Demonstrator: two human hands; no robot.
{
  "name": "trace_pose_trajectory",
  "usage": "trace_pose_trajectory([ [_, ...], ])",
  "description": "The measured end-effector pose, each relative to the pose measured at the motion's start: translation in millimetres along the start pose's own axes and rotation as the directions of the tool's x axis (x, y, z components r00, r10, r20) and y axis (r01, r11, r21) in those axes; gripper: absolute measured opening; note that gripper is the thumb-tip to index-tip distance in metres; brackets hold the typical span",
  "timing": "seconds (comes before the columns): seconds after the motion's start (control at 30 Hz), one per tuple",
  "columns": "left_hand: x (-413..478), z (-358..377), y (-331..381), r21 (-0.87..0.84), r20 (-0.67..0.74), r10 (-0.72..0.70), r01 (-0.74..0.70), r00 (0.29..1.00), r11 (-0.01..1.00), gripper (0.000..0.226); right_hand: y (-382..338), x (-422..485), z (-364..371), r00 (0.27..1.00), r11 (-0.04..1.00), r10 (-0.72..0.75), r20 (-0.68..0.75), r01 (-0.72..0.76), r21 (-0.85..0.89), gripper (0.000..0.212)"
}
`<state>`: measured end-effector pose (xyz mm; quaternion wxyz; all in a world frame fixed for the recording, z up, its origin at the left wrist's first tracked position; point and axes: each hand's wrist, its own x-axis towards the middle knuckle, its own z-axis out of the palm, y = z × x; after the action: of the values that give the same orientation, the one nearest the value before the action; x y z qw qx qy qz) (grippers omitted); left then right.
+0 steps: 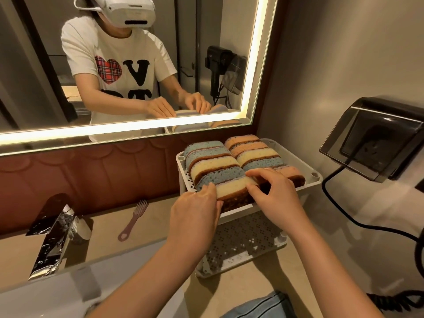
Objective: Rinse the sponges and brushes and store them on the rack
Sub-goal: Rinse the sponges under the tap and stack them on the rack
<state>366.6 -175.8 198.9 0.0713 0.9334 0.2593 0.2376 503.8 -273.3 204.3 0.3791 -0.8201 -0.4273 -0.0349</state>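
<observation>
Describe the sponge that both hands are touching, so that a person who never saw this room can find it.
Find the white rack on the counter, under the mirror's right corner. Its top shelf carries two rows of sponges; take the left row's end nearest the person. That cream sponge is held between the left hand and right hand; the other two cream sponges sit mid-row.

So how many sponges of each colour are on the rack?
Blue sponges: 4
Yellow sponges: 3
Orange sponges: 3
Total: 10, all on the rack's top shelf.
</observation>
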Motion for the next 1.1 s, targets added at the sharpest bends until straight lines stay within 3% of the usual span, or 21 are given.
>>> trace_pose_trajectory([
  [0.17,-1,-1,-12,0.051,-0.022,0.046,-0.045,0.999,0.998,0.024,6,9,-5,0.991,0.998,0.064,-0.119,-0.065,-0.001,0.020],
  [0.27,-1,-4,-15,0.033,-0.010,0.016,-0.015,1.000,0.999,0.029,20,16,-11,0.968,0.964,0.162,-0.192,-0.197,-0.180,0.035],
  [0.33,-1,-4,-16,0.007,0.015,-0.007,0.007,1.000,1.000,0.035,29,19,-14,0.957,0.912,0.271,-0.102,-0.289,-0.292,0.056],
  [0.43,0,-2,-18,0.025,-0.012,0.008,-0.008,1.000,1.000,0.035,33,22,-16,0.933,0.900,0.360,0.014,-0.343,-0.268,0.073],
  [0.6,0,2,-20,-0.021,-0.019,0.026,-0.026,0.999,0.999,0.027,25,21,-22,0.945,0.924,0.322,0.064,-0.298,-0.240,0.073],
  [0.83,3,0,-23,-0.077,0.030,0.026,-0.024,0.999,0.997,0.031,30,26,-20,0.921,0.854,0.362,0.141,-0.267,-0.446,0.076],
  [0.93,1,-10,-30,-0.146,0.064,0.035,-0.025,0.997,0.989,0.041,21,22,-14,0.964,0.863,0.247,0.100,-0.172,-0.476,0.066],
  [1.1,-18,-32,-60,-0.332,0.134,0.082,-0.033,0.988,0.943,0.038,-32,-5,12,0.993,0.981,-0.031,0.114,0.052,-0.187,0.045],
])
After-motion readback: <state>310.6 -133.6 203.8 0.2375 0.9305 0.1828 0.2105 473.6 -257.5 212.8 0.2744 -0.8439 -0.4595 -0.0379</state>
